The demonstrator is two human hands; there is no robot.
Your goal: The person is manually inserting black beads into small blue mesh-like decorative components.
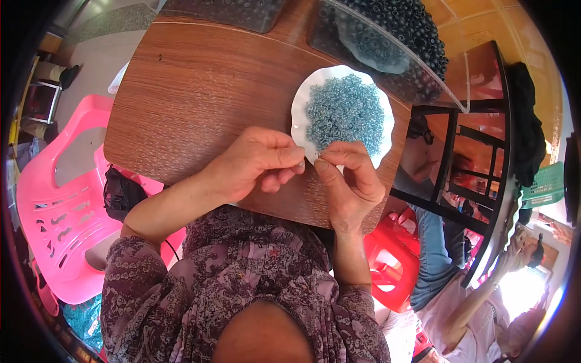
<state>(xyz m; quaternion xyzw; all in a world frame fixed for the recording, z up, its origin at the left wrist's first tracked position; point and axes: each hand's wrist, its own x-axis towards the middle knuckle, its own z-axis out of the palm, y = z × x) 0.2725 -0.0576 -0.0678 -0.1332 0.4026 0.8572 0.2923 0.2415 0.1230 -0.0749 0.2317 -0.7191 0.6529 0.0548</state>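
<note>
Over the near edge of the wooden table, my left hand (259, 162) is closed, thumb and forefinger pinched together. Facing it a short gap away, my right hand (352, 184) also pinches with thumb and forefinger. A tiny dark speck shows at the right fingertips; what either pinch holds is too small to name. Just beyond my fingers a white scalloped plate (299, 115) carries a heap of small, clear blue-grey ring-like pieces (345, 112). My right hand overlaps the plate's near rim.
A clear plastic bin (436, 91) of black rings (405, 24) stands at the far right, another clear container (224, 12) at the far edge. A pink chair (66, 224) is left, a red stool (387, 251) right. Another person (478, 314) sits at the right by a black-framed table (451, 145).
</note>
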